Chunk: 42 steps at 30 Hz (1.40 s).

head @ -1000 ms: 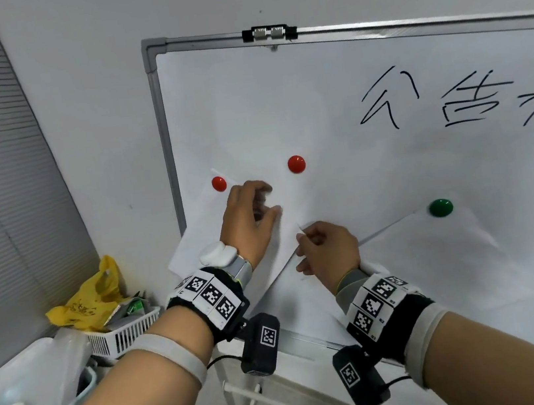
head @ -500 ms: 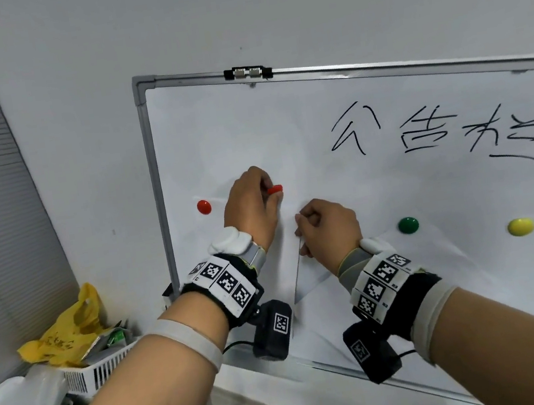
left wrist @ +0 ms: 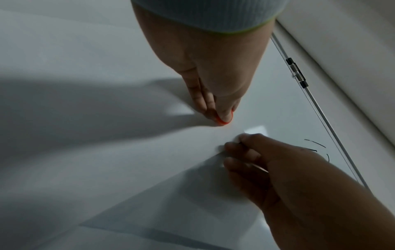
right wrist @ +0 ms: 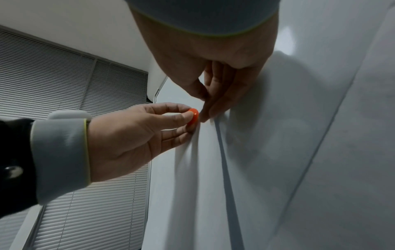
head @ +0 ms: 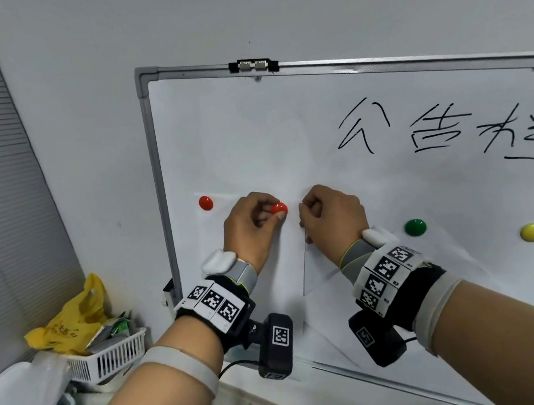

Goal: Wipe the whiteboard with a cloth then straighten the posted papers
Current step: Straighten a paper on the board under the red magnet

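Grey wall and blinds frame the whiteboard (head: 247, 129), its writing still unwiped. On the straightening, the left hand (head: 251, 229) pinches a red magnet (head: 278, 208) at the left paper (head: 289, 268), the right hand (head: 332, 218) pinching that sheet's top corner — pinning seems underway. The right paper (head: 458, 260) — under green and yellow magnets — looks skewed, apparently still to do.

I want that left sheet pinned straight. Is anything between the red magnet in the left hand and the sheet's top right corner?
Nothing visible. The left hand pinches the red magnet right beside the corner of the sheet, which the right hand pinches; only bare paper and whiteboard lie between.
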{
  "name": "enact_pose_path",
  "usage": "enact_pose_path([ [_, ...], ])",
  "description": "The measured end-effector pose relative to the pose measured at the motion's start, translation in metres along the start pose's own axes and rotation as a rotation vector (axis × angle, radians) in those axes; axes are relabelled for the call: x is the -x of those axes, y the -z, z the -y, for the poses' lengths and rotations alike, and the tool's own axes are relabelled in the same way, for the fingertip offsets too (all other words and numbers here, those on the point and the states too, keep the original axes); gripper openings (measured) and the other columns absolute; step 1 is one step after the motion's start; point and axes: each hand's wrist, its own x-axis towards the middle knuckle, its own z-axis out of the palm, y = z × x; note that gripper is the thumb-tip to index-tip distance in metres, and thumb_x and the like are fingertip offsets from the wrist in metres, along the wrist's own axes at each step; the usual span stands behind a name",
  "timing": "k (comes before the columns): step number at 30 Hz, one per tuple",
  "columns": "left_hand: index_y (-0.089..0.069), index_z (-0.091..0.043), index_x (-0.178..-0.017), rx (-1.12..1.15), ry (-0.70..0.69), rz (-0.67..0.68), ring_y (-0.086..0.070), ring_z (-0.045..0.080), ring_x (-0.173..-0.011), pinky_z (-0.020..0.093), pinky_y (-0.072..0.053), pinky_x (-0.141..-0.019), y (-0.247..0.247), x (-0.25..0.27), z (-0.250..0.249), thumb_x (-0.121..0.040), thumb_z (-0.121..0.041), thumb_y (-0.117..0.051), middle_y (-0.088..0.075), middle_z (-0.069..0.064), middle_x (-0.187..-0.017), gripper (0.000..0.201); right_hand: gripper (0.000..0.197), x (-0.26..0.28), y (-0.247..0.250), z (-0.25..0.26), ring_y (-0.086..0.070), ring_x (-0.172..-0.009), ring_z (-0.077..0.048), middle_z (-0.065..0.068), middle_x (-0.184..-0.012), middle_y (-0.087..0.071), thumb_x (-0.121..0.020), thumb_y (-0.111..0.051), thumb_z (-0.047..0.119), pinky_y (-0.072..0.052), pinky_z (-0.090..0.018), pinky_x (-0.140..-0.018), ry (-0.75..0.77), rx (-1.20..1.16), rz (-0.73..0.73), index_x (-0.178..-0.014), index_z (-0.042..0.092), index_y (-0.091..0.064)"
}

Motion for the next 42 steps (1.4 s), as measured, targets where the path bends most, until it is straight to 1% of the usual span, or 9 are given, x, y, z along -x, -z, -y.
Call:
enact_pose_path([
  [9, -0.065, -0.019, -0.094, -0.084, -0.003, -0.062, -0.062, 0.015, -0.075, 0.015, -0.053, -0.068, -0.002, -0.006, 0.006, -0.079, -0.023, -0.081, -0.067, 0.004, -0.086, 0.023, 0.015, -0.003, -0.001, -0.003, -0.068, -0.062, -0.022, 0.003, -0.065, -0.070, -0.084, -0.051, 0.038, -0.057, -0.039, -0.069, -0.001, 0.000, 0.009, -0.077, 0.024, -0.055],
  [14, -0.056, -0.023, -0.094, -0.136, -0.063, -0.064, -0.057, 0.016, -0.070, 0.029, -0.055, -0.069, -0.008, -0.001, 0.001, -0.079, -0.024, -0.079, -0.061, 0.000, -0.083, 0.028, 0.017, 0.010, 0.007, -0.012, -0.068, -0.058, -0.022, 0.005, -0.062, -0.065, -0.088, -0.056, 0.040, -0.057, -0.042, -0.066, -0.005, -0.044, 0.012, -0.079, 0.026, -0.053],
  [18, -0.061, -0.021, -0.093, -0.128, -0.213, 0.111, -0.059, 0.015, -0.078, 0.038, -0.054, -0.073, -0.053, 0.022, -0.029, -0.086, -0.021, -0.071, -0.062, -0.002, -0.086, 0.012, 0.016, 0.034, 0.035, -0.041, -0.065, -0.056, -0.019, 0.004, -0.062, -0.063, -0.090, -0.055, 0.039, -0.056, -0.040, -0.060, -0.015, -0.064, -0.041, -0.083, 0.025, -0.053],
  [22, -0.068, -0.022, -0.090, -0.142, -0.285, 0.297, -0.063, 0.006, -0.081, 0.032, -0.054, -0.078, -0.092, 0.040, -0.058, -0.088, -0.022, -0.068, -0.068, -0.011, -0.084, 0.002, 0.014, 0.062, 0.066, -0.076, -0.064, -0.054, -0.019, 0.001, -0.060, -0.063, -0.091, -0.057, 0.032, -0.054, -0.040, -0.057, -0.033, -0.132, -0.136, -0.081, 0.022, -0.055],
  [27, -0.070, -0.027, -0.098, -0.268, -0.443, 0.540, -0.058, 0.003, -0.076, 0.030, -0.053, -0.073, -0.156, 0.077, -0.072, -0.091, -0.029, -0.067, -0.066, -0.012, -0.096, 0.008, 0.016, 0.110, 0.131, -0.152, -0.064, -0.046, -0.009, 0.004, -0.060, -0.066, -0.093, -0.063, 0.032, -0.056, -0.037, -0.059, -0.228, -0.153, -0.266, -0.079, 0.025, -0.057],
  [30, -0.066, -0.031, -0.112, -0.379, -0.442, 0.669, -0.056, 0.002, -0.072, 0.029, -0.053, -0.069, -0.203, 0.110, -0.080, -0.089, -0.027, -0.067, -0.055, -0.015, -0.114, 0.024, 0.010, 0.147, 0.174, -0.211, -0.067, -0.044, -0.012, 0.004, -0.069, -0.070, -0.091, -0.063, 0.029, -0.060, -0.043, -0.059, -0.404, -0.209, -0.208, -0.081, 0.028, -0.060],
  [32, -0.063, -0.032, -0.118, -0.444, -0.416, 0.670, -0.059, 0.005, -0.076, 0.032, -0.055, -0.070, -0.210, 0.116, -0.077, -0.088, -0.025, -0.066, -0.053, -0.017, -0.118, 0.031, 0.007, 0.162, 0.180, -0.227, -0.069, -0.047, -0.016, 0.002, -0.073, -0.073, -0.091, -0.063, 0.023, -0.062, -0.046, -0.062, -0.481, -0.276, -0.101, -0.090, 0.029, -0.065],
  [36, -0.064, -0.027, -0.117, -0.431, -0.369, 0.596, -0.063, 0.007, -0.087, 0.035, -0.056, -0.076, -0.212, 0.114, -0.072, -0.088, -0.019, -0.063, -0.056, -0.012, -0.112, 0.030, 0.021, 0.167, 0.173, -0.237, -0.073, -0.054, -0.017, 0.005, -0.077, -0.076, -0.086, -0.062, 0.018, -0.062, -0.047, -0.070, -0.514, -0.353, 0.001, -0.102, 0.030, -0.066],
  [42, -0.067, -0.021, -0.115, -0.407, -0.314, 0.560, -0.062, 0.006, -0.092, 0.033, -0.055, -0.083, -0.215, 0.119, -0.078, -0.087, -0.011, -0.064, -0.059, -0.006, -0.108, 0.030, 0.013, 0.157, 0.167, -0.226, -0.074, -0.056, -0.022, 0.004, -0.072, -0.070, -0.085, -0.066, 0.014, -0.063, -0.050, -0.067, -0.594, -0.478, 0.012, -0.095, 0.023, -0.068],
])
